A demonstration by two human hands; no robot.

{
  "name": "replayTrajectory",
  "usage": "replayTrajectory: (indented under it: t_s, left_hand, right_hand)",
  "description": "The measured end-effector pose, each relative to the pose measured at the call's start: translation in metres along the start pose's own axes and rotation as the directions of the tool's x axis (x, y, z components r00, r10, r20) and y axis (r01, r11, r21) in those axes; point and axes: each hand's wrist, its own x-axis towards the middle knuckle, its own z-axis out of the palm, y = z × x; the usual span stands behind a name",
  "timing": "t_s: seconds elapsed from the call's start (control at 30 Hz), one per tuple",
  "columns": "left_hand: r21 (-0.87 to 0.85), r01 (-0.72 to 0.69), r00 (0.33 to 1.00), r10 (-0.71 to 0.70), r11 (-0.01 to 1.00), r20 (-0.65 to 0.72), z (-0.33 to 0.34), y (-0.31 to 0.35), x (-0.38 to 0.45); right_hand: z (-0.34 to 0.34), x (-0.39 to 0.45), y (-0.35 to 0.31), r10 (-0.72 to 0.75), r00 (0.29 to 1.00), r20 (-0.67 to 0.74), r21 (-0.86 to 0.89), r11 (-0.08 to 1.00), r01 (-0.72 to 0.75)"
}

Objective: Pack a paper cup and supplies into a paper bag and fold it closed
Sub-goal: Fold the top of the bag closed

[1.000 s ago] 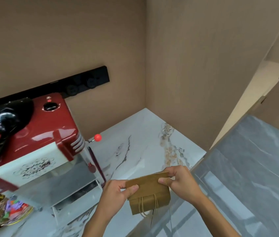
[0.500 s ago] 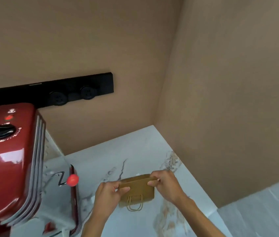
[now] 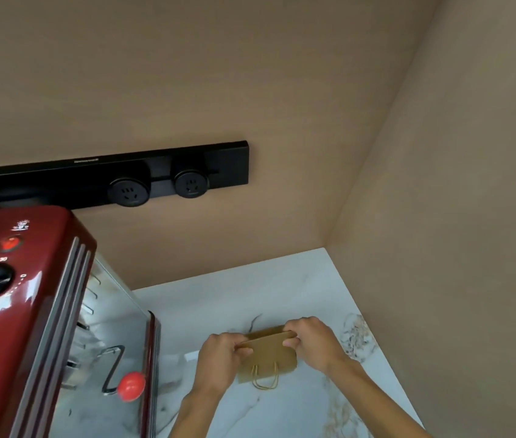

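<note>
A small brown paper bag (image 3: 267, 358) with a twine handle hanging down its front stands on the white marble counter (image 3: 250, 298). Its top is folded over toward me. My left hand (image 3: 222, 358) pinches the folded top at the bag's left corner. At the right corner my right hand (image 3: 312, 341) pinches the same fold. What the bag holds is hidden, and no paper cup shows.
A red popcorn machine (image 3: 26, 311) with a glass side and a red-knobbed crank (image 3: 130, 385) fills the left. A black socket rail (image 3: 124, 181) runs along the back wall. Brown walls close the corner behind and to the right.
The view has swung left and up, away from the grey floor. Both hands and the bag have moved farther onto the counter toward the corner, still pinching the folded top.
</note>
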Motion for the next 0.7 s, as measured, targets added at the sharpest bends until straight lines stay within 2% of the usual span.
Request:
replayTrajectory:
  t_s: [0.1,0.17,0.23,0.4,0.6,0.7]
  left_hand:
    - [0.261,-0.078,0.989,0.042,0.962,0.140,0.000,0.009,0.009]
    - [0.362,-0.118,0.975,0.040,0.925,0.217,0.005,0.018,0.016]
    - [0.428,-0.139,0.970,0.035,0.893,0.242,0.011,0.024,0.023]
    - [0.481,-0.149,0.978,0.058,0.864,0.199,0.019,0.016,0.024]
    - [0.444,-0.154,0.985,0.103,0.883,0.138,0.019,0.008,0.019]
    - [0.426,-0.155,0.987,0.118,0.891,0.112,0.019,0.004,0.017]
  right_hand:
    - [-0.005,0.016,-0.003,-0.151,0.979,0.134,-0.190,0.966,0.175]
    - [-0.006,0.027,-0.010,-0.255,0.946,0.201,-0.285,0.908,0.306]
    - [-0.003,0.034,-0.015,-0.310,0.919,0.244,-0.308,0.874,0.377]
    - [0.007,0.041,-0.005,-0.345,0.907,0.240,-0.220,0.891,0.397]
    - [0.009,0.032,-0.002,-0.377,0.912,0.165,-0.308,0.858,0.410]
    - [0.010,0.025,0.001,-0.363,0.924,0.123,-0.293,0.876,0.383]
